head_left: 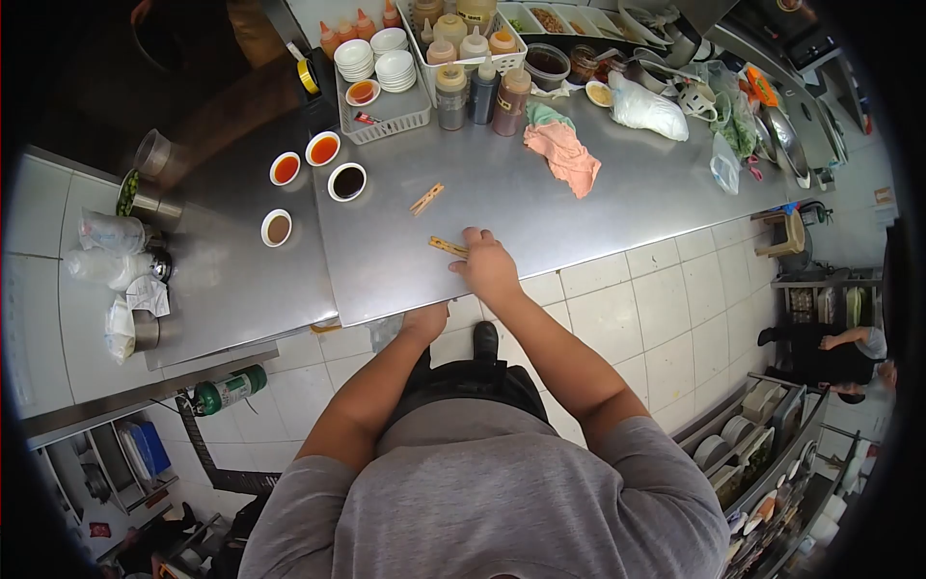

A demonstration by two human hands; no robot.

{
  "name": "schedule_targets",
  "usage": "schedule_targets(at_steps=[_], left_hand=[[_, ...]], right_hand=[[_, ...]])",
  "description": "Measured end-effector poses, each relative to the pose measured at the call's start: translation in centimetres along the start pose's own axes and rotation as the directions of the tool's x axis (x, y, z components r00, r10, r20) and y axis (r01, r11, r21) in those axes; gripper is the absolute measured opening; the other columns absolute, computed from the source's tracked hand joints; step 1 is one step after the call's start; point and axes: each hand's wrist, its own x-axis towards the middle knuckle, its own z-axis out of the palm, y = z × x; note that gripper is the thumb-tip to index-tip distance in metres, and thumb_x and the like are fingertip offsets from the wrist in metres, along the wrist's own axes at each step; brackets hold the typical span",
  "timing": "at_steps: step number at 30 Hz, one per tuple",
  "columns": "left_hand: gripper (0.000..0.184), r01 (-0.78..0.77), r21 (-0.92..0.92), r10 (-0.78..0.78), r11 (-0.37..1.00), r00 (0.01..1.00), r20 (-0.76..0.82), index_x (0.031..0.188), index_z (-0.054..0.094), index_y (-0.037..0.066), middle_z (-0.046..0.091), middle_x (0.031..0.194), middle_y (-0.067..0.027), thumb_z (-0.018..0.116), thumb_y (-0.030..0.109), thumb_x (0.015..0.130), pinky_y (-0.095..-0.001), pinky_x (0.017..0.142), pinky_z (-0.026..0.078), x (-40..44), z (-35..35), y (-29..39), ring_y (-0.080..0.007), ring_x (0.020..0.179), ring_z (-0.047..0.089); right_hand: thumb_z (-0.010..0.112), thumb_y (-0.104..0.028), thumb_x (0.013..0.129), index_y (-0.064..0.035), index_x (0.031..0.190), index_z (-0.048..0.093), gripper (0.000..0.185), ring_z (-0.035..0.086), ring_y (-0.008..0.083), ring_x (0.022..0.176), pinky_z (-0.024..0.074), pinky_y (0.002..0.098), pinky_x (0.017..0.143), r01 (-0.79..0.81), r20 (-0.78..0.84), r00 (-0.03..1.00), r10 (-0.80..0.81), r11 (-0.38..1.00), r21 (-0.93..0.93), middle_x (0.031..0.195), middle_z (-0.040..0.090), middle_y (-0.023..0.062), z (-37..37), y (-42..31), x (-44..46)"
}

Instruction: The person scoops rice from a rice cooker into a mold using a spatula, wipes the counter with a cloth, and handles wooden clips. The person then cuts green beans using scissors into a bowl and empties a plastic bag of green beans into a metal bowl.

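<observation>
On the steel counter (386,261), my right hand (490,265) has its thumb and fingers about the near end of a wooden clothespin (446,246), whose other end points left. A second wooden clothespin (426,199) lies loose a little farther back. My left hand (430,318) is at the counter's front edge, its fingers hidden beneath the edge. Something clear like a plastic bag (386,333) hangs just left of it; whether the hand touches it I cannot tell. To the left sit several small white sauce cups, among them a dark one (347,181) and a red one (285,168).
At the back stand a grey basket (386,121) with stacked white bowls and several squeeze bottles (511,101). A pink cloth (564,159) lies right of them. Wrapped goods (125,256) line the left end. A person (839,352) is at far right.
</observation>
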Motion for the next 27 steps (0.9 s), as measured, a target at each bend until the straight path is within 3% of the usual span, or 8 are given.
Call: schedule_targets(at_steps=[2, 4, 7, 14, 19, 21, 23, 27], left_hand=[[0.025, 0.002, 0.044, -0.003, 0.999, 1.000, 0.019, 0.103, 0.062, 0.004, 0.063, 0.097, -0.0158, 0.041, 0.015, 0.093, -0.0444, 0.087, 0.045, 0.1, -0.4, 0.2, -0.0303, 0.096, 0.060], [0.026, 0.002, 0.086, -0.007, 0.996, 0.998, 0.055, 0.104, 0.061, 0.004, 0.063, 0.097, -0.0155, 0.041, 0.014, 0.093, -0.0440, 0.087, 0.045, -0.5, -0.7, 0.6, -0.0300, 0.096, 0.061], [0.026, 0.126, -0.075, -0.116, 0.989, 0.985, 0.124, 0.106, 0.061, 0.004, 0.063, 0.098, -0.0158, 0.041, 0.015, 0.093, -0.0433, 0.087, 0.045, -0.5, -1.4, 1.6, -0.0304, 0.096, 0.061], [0.026, 0.094, 0.048, -0.101, 0.994, 0.977, 0.186, 0.108, 0.059, 0.004, 0.063, 0.103, -0.0216, 0.046, 0.020, 0.092, -0.0462, 0.084, 0.048, -0.5, -0.9, 1.5, -0.0370, 0.096, 0.062], [0.027, 0.121, 0.047, -0.129, 0.992, 0.958, 0.256, 0.111, 0.058, 0.004, 0.061, 0.107, -0.0214, 0.044, 0.018, 0.092, -0.0458, 0.090, 0.046, -0.4, -1.0, 1.7, -0.0374, 0.104, 0.058], [0.028, 0.025, 0.138, -0.053, 0.990, 0.978, 0.202, 0.114, 0.057, 0.004, 0.061, 0.108, -0.0219, 0.045, 0.019, 0.093, -0.0468, 0.090, 0.046, -0.7, -1.0, 2.2, -0.0381, 0.104, 0.058], [0.026, 0.059, 0.183, -0.088, 0.981, 0.985, 0.152, 0.113, 0.057, 0.006, 0.060, 0.113, -0.0208, 0.050, 0.021, 0.092, -0.0471, 0.093, 0.044, -0.7, -0.7, 2.3, -0.0369, 0.108, 0.056], [0.028, 0.091, 0.220, -0.140, 0.971, 0.965, 0.221, 0.116, 0.057, 0.008, 0.060, 0.115, -0.0202, 0.050, 0.020, 0.092, -0.0464, 0.094, 0.043, -0.4, -0.7, 2.9, -0.0367, 0.109, 0.055]], right_hand=[[0.069, -0.015, 0.078, -0.0007, 0.095, 0.060, 0.024, 0.063, 0.0339, 0.071, 0.0510, 0.0407, 0.066, 0.015, -0.036, 0.999, -0.016, 1.000, -0.017, 0.078, 0.064, 0.0173, -0.2, 0.4, 1.1], [0.071, -0.017, 0.080, -0.0011, 0.096, 0.059, 0.025, 0.061, 0.0208, 0.062, 0.0501, 0.0347, 0.056, -0.271, 0.356, 0.925, 0.130, 0.884, 0.381, 0.076, 0.064, 0.0104, -1.0, 1.2, 0.8], [0.071, -0.022, 0.083, -0.0020, 0.094, 0.059, 0.026, 0.056, 0.0102, 0.058, 0.0462, 0.0275, 0.049, -0.418, 0.487, 0.863, 0.137, 0.736, 0.532, 0.075, 0.062, 0.0044, -2.3, 1.6, -2.1], [0.063, -0.010, 0.087, 0.0001, 0.097, 0.058, 0.015, 0.060, 0.0136, 0.056, 0.0477, 0.0260, 0.048, -0.747, 0.751, 0.622, 0.221, 0.455, 0.485, 0.074, 0.065, 0.0088, -1.9, 8.3, -13.1], [0.062, -0.010, 0.085, -0.0008, 0.083, 0.064, 0.009, 0.058, 0.0166, 0.049, 0.0459, 0.0296, 0.041, -0.725, 0.322, 0.637, 0.700, 0.402, 0.560, 0.063, 0.064, 0.0109, -2.1, 28.0, -15.5], [0.069, -0.013, 0.080, -0.0026, 0.079, 0.065, 0.011, 0.058, 0.0166, 0.044, 0.0430, 0.0304, 0.038, -0.672, 0.066, 0.662, 0.747, 0.552, 0.493, 0.057, 0.062, 0.0092, -4.8, 36.9, -15.4], [0.069, -0.015, 0.082, -0.0021, 0.073, 0.064, 0.016, 0.055, 0.0171, 0.042, 0.0400, 0.0316, 0.038, -0.624, -0.136, 0.409, 0.902, 0.386, 0.679, 0.056, 0.061, 0.0097, -10.0, 38.7, -14.6], [0.069, -0.014, 0.082, 0.0010, 0.076, 0.067, 0.017, 0.053, 0.0181, 0.042, 0.0381, 0.0327, 0.039, -0.513, -0.243, 0.302, 0.922, 0.372, 0.773, 0.056, 0.061, 0.0108, -16.2, 43.2, -11.7]])
